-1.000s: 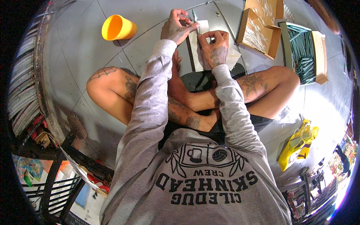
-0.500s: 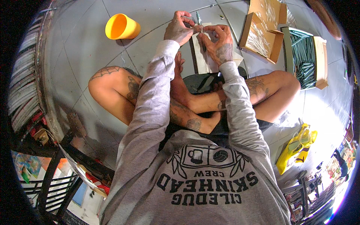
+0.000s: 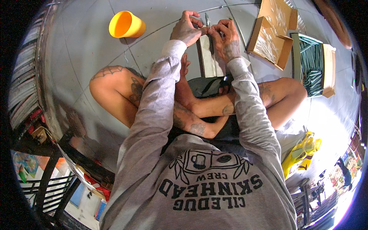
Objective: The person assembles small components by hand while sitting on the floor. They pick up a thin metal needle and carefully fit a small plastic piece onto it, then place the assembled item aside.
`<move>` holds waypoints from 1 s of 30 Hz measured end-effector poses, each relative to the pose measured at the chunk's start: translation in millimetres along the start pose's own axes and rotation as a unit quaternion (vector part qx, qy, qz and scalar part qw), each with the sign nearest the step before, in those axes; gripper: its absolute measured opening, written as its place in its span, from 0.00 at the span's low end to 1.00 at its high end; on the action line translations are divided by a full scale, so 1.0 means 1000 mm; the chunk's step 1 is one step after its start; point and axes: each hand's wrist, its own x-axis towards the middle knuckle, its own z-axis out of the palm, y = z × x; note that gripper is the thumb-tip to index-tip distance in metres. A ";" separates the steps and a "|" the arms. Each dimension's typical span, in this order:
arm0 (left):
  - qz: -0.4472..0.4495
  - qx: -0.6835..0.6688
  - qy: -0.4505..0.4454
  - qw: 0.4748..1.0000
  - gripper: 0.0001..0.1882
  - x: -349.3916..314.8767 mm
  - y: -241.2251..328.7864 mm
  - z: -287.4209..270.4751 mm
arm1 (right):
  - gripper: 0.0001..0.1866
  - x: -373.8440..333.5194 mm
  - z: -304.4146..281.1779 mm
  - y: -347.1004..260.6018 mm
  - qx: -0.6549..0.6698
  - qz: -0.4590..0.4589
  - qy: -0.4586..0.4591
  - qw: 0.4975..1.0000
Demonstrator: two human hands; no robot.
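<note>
Before me both hands meet over a pale flat board (image 3: 206, 63) with a dark edge that lies on the floor beyond my crossed legs. A slim grey-green pen (image 3: 207, 20) stands out past the fingers, its narrow tip pointing away from me. My left hand (image 3: 187, 30) pinches at its near end with thumb and forefinger, the other fingers curled loosely. From the other side my right hand (image 3: 226, 40) pinches at the same place, fingers bent together. The fingertips hide the pen's lower part, so how much each hand grips is hard to see.
An orange-yellow cup (image 3: 134, 26) stands on the tiles at far left. To the right are an open cardboard box (image 3: 284, 57) with thin white sticks and a box (image 3: 329, 71) packed with green pens. A yellow bag (image 3: 303, 151) lies at lower right.
My right forefinger, stretched toward the left hand before, is now bent back, and the right hand's fingers are drawn closer together. The left hand stays by the pen. The whole view has shifted slightly.
</note>
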 end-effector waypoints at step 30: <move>0.019 -0.005 -0.033 0.999 0.22 0.000 0.001 0.001 | 0.16 -0.036 -0.004 -0.026 -0.090 0.083 0.042 0.992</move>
